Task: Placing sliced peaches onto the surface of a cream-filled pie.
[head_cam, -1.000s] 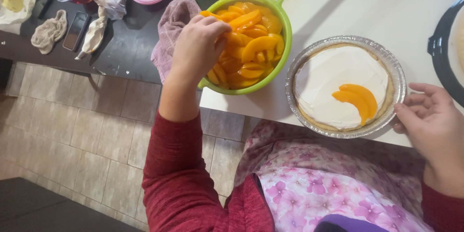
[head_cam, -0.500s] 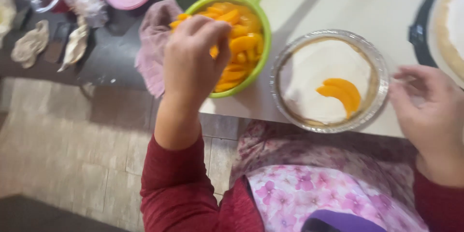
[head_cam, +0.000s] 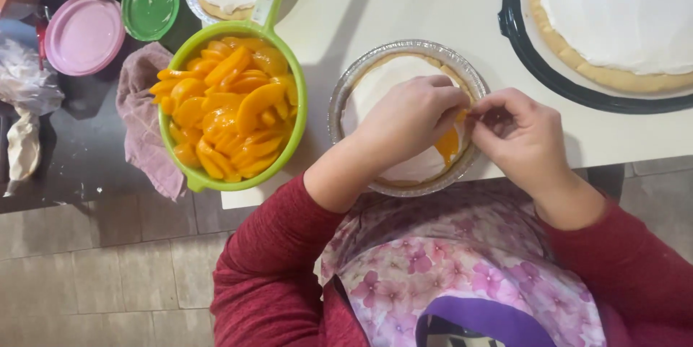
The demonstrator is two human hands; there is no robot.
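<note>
Your left hand lies curled over the foil pie pan, fingertips pressed together on an orange peach slice at the pan's right side. Your right hand meets it there, thumb and forefinger pinched together at the same slice; whether they grip it cannot be told. The pan holds a white cream filling and sits at the near edge of the white table. Just beside it, at the table's near left corner, a green strainer holds more peach slices. A large cream-topped pie occupies the far right corner.
</note>
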